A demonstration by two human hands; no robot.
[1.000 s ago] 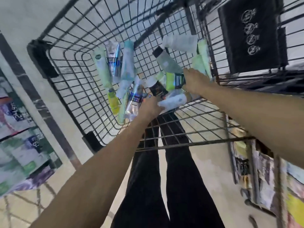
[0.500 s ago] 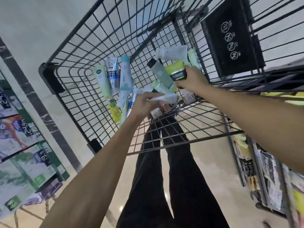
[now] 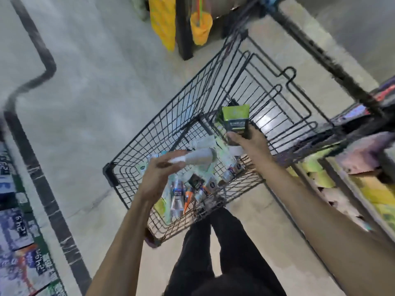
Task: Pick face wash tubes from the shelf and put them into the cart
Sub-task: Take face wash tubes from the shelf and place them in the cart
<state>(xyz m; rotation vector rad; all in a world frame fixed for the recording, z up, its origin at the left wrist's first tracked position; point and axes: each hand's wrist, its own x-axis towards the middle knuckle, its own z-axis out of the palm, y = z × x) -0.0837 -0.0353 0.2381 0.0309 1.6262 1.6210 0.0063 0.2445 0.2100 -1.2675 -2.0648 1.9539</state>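
From the head view, we look down on both bare forearms reaching forward from the near edge over a black wire cart point(image 3: 192, 116) standing on a pale floor point(image 3: 102, 86). Our left hand point(image 3: 159, 178) is raised above the near left part of the basket, wrist bent so the back of the hand faces us, and its fingers curl round the capped end of a white tube point(image 3: 198, 160) that lies almost level, pointing right. Our right hand point(image 3: 249, 144) is farther off and to the right, over the far right part of the basket, thumb towards us; its fingers and thumb pinch the lower end of a green and black tube point(image 3: 235, 118), which stands upright above the hand. Motion blur hides how the single fingers lie. More face wash tubes point(image 3: 192, 186) are heaped loosely on the basket floor beneath and between the two hands, lying at mixed angles. The shelf point(image 3: 363, 167) with blurred packages runs along the right, just beside the cart. Price posters point(image 3: 15, 242) lie at the near left, and our black trousers point(image 3: 213, 253) show between the arms.
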